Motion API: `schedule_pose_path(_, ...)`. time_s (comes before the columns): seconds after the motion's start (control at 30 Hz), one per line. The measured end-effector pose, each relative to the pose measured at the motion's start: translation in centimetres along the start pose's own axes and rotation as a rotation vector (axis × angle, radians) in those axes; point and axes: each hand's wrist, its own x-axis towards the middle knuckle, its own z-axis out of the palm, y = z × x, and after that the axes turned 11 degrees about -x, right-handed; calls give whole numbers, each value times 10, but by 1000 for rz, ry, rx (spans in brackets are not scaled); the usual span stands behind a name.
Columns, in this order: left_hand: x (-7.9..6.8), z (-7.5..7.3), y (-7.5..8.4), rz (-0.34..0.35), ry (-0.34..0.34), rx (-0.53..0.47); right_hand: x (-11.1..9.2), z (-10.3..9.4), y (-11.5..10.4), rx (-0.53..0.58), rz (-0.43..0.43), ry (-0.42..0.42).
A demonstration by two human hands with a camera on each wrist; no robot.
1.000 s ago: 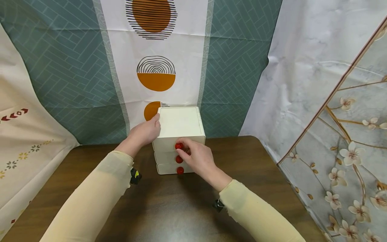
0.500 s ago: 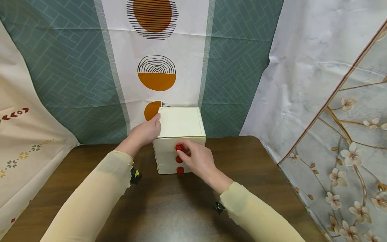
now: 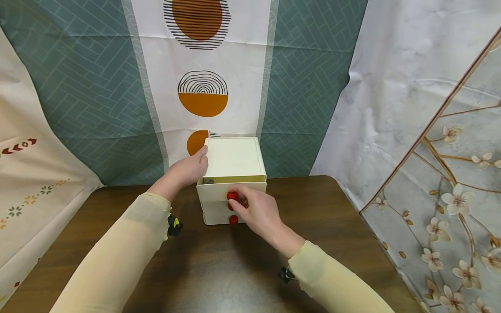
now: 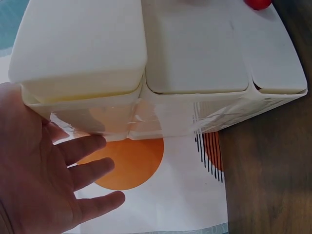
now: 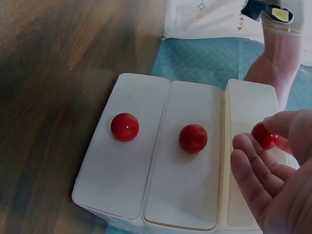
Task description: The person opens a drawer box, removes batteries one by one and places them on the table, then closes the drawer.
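Observation:
A small white cabinet [image 3: 233,156] with three stacked drawers stands at the table's back edge, each drawer bearing a round red knob. My right hand [image 3: 261,208] pinches the top drawer's knob [image 3: 232,195] between thumb and fingers. That top drawer [image 3: 213,191] is pulled partly out, and a strip of its inside shows below the cabinet top. My left hand [image 3: 187,170] rests against the cabinet's upper left side; the left wrist view shows its fingers [image 4: 92,173] extended and spread along the see-through side wall. The middle knob [image 5: 193,138] and bottom knob [image 5: 125,127] sit on shut drawers.
The cabinet stands on a dark brown wooden table [image 3: 219,269]. A green and white patterned cloth [image 3: 309,108] hangs close behind it. Pale cloths hang at both sides, the right one [image 3: 442,217] with printed blossoms.
My right hand has drawn the top drawer outward, toward me, by its knob; a gap has appeared below the cabinet top. The left hand stays at the cabinet's side.

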Motion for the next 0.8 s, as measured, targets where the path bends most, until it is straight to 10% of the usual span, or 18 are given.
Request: schedule_pose_path(0.8,-1,1,-2,-18,6,-16,-22,-8,-11,7,-50,23)
